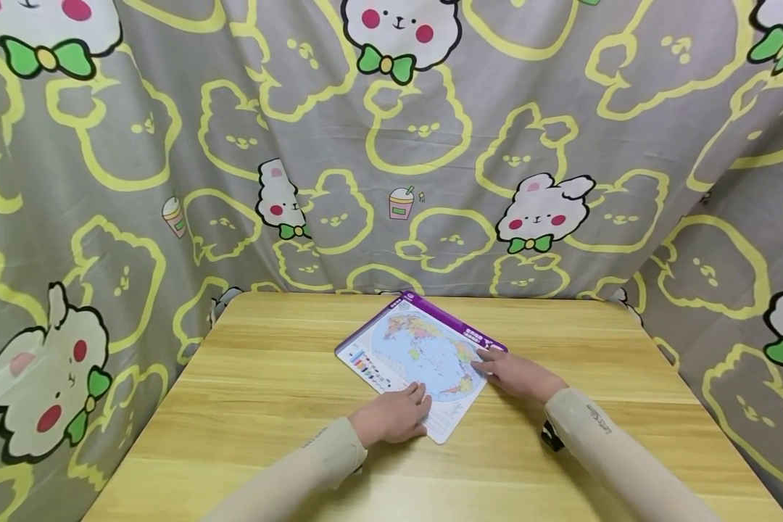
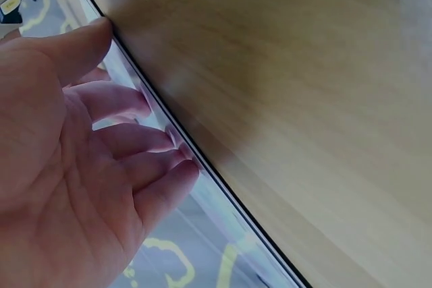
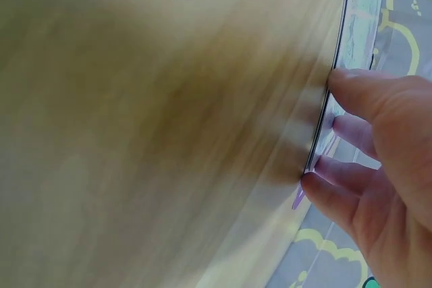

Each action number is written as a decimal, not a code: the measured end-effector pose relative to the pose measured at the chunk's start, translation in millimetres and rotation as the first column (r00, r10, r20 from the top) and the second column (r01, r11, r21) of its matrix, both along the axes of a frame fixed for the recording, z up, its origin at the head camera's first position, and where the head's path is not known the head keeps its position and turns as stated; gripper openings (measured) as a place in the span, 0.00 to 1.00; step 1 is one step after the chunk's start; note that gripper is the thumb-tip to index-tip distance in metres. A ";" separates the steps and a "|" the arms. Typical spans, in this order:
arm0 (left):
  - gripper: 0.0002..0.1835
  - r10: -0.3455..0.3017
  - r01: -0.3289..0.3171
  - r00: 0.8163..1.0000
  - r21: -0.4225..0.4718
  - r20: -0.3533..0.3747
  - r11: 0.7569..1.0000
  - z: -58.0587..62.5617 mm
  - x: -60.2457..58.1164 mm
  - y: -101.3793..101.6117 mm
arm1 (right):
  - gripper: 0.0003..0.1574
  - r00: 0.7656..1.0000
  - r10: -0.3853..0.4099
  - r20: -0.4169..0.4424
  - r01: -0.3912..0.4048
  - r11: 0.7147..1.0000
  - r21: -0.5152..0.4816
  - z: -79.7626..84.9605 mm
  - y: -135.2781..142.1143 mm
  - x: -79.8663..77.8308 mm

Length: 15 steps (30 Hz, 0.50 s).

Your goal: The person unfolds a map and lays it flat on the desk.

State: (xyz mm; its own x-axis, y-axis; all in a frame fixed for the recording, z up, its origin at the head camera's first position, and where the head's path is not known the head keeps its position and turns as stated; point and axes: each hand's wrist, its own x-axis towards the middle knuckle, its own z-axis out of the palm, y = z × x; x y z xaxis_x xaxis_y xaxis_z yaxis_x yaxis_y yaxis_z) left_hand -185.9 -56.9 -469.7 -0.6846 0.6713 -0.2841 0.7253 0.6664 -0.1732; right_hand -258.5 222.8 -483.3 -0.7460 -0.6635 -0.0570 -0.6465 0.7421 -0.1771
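Note:
A thin world map board (image 1: 424,355) with a purple strip along its far edge lies flat on the wooden table, turned at an angle. My left hand (image 1: 394,415) rests on its near left edge, fingertips on the printed face. In the left wrist view, the left thumb (image 2: 94,40) sits at the board's dark edge (image 2: 223,187). Over on the right side, my right hand (image 1: 518,373) touches the board near its right corner. The right wrist view has the right thumb (image 3: 347,85) at the edge and the other fingertips on the surface; neither hand wraps around the board.
The wooden tabletop (image 1: 254,377) extends around the board on all sides. Behind it and at both sides hangs a grey curtain (image 1: 339,145) with cartoon animals. Dark wrist straps (image 1: 551,436) show at the cuffs of the light sleeves (image 1: 620,449).

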 end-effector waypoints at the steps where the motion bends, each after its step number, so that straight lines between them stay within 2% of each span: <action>1: 0.32 0.002 -0.002 1.000 -0.004 0.002 1.000 0.5 0.2 0.7 | 0.22 1.000 0.008 -0.014 -0.008 1.000 0.002 -0.1 -0.1 -1.5; 7: 0.29 0.008 -0.008 1.000 -0.011 0.001 1.000 0.0 -0.1 3.7 | 0.22 0.999 0.024 -0.040 -0.023 0.999 0.023 -1.9 -0.5 -9.6; 15: 0.28 0.026 -0.026 1.000 0.006 0.009 1.000 -1.9 -2.0 8.6 | 0.23 1.000 -0.030 -0.003 0.030 0.998 0.048 -1.7 -3.2 -17.2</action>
State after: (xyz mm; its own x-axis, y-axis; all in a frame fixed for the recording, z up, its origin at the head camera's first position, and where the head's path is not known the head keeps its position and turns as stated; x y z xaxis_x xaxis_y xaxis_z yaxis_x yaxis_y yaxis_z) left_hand -187.9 -48.3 -471.6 -0.6991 0.6551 -0.2865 0.7093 0.6858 -0.1627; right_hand -275.7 219.6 -485.0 -0.7660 -0.6370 -0.0865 -0.6239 0.7690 -0.1391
